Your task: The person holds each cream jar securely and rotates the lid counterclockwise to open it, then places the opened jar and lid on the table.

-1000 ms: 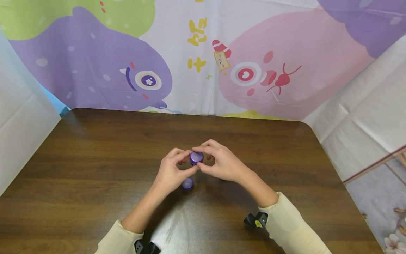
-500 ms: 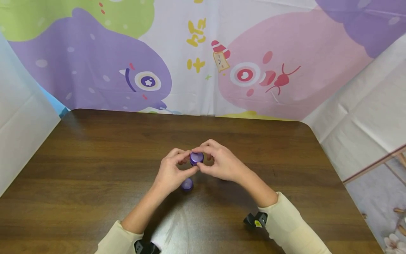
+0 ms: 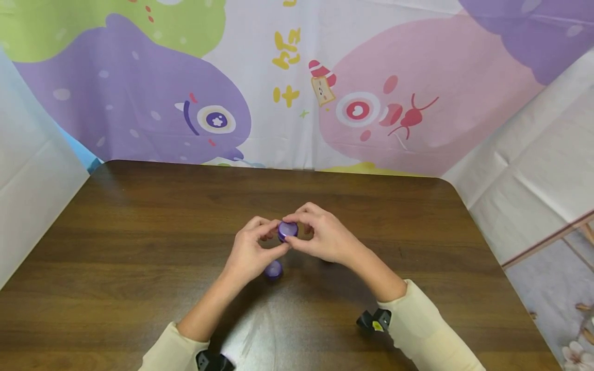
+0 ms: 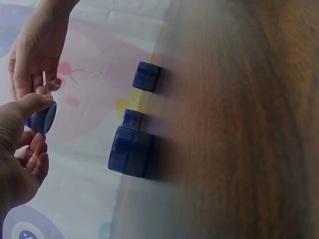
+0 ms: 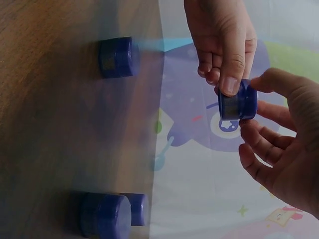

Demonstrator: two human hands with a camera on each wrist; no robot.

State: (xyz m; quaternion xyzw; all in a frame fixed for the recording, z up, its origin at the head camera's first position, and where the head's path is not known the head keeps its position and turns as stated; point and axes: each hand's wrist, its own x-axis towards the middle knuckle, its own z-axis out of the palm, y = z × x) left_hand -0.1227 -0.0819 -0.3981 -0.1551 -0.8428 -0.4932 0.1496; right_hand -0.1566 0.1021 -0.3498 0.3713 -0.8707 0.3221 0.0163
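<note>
Both hands hold one small purple screw-top jar point(image 3: 288, 230) upright in the air above the table. My left hand point(image 3: 252, 249) pinches its lower part between thumb and fingers. The right hand point(image 3: 330, 236) grips around the lid, thumb on the near side and index finger on the far side. In the right wrist view, the left thumb presses the body of the held jar point(image 5: 237, 101) while right fingers ring its lid end. Another purple jar point(image 3: 274, 269) stands on the table by the left thumb. The left wrist view shows a larger jar point(image 4: 130, 152) and two others behind it.
The brown wooden table point(image 3: 139, 247) has rounded far corners. A cartoon-printed cloth point(image 3: 297, 129) hangs along its far edge, with pale cloth at both sides. A jar point(image 5: 118, 57) and a partly hidden jar point(image 5: 138, 209) stand on the tabletop.
The right thumb and fingers have shifted slightly around the lid, with the thumb a little farther left. My left hand and the standing jar look unmoved.
</note>
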